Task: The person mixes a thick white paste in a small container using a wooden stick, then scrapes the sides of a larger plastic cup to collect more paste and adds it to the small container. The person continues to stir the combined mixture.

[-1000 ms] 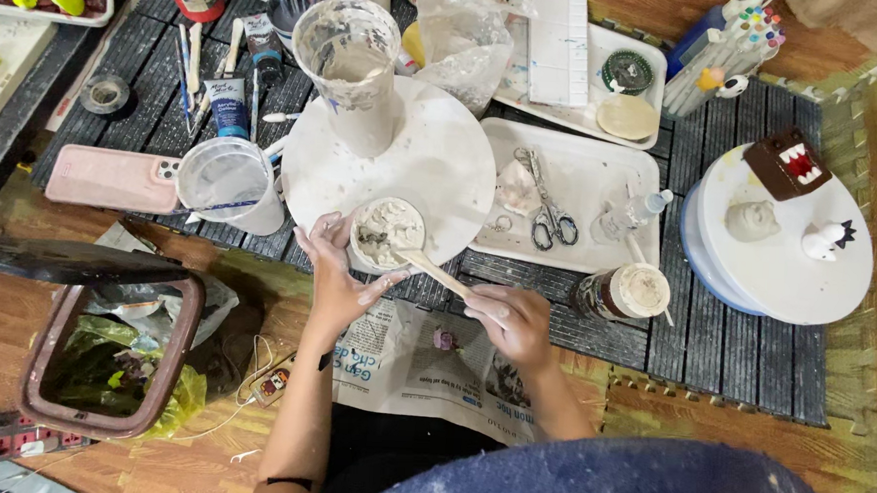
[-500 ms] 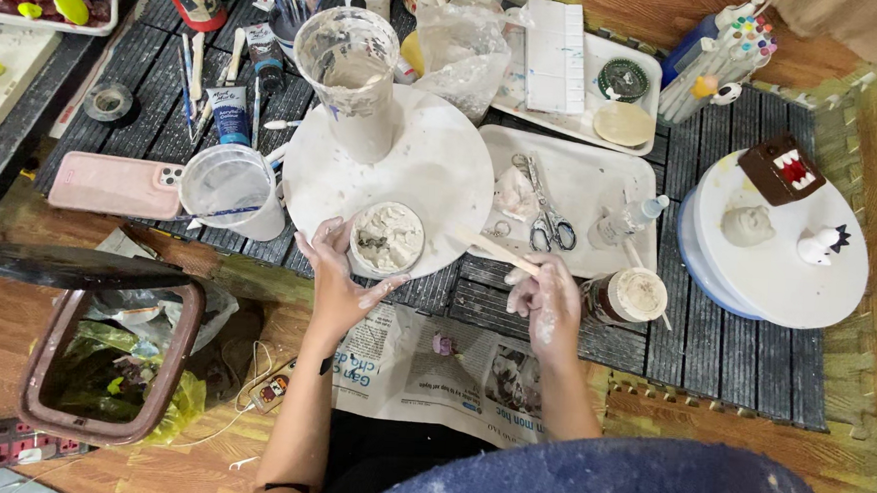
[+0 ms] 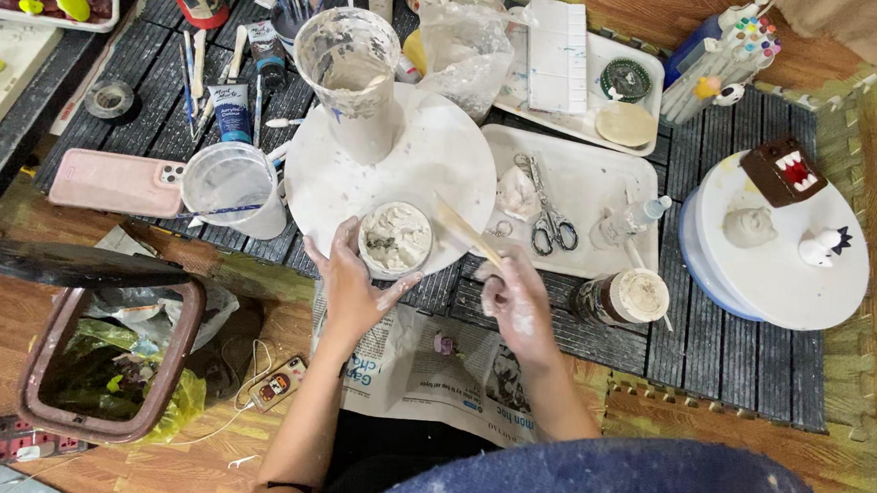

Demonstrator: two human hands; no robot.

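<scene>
My left hand [image 3: 350, 284] grips a small round tub of pale paste [image 3: 394, 239] at the near edge of a white turntable [image 3: 443, 153]. My right hand [image 3: 515, 301], smeared with white, holds a flat wooden stick [image 3: 462, 230] that points up-left toward the tub, its tip just right of the rim. A tall grey clay vase [image 3: 352, 80] stands on the far part of the turntable.
A clear cup of water [image 3: 229, 183] and a pink phone [image 3: 116, 183] lie left. Scissors [image 3: 548, 222] rest on a white tray [image 3: 599, 185], a capped brown jar [image 3: 623, 299] stands right, and a second turntable [image 3: 782, 271] carries small figures. An open bin [image 3: 108, 360] sits lower left, newspaper [image 3: 423, 364] under my arms.
My right hand first pulled the stick away to the right, then brought it back up toward the tub. My left hand stayed on the tub.
</scene>
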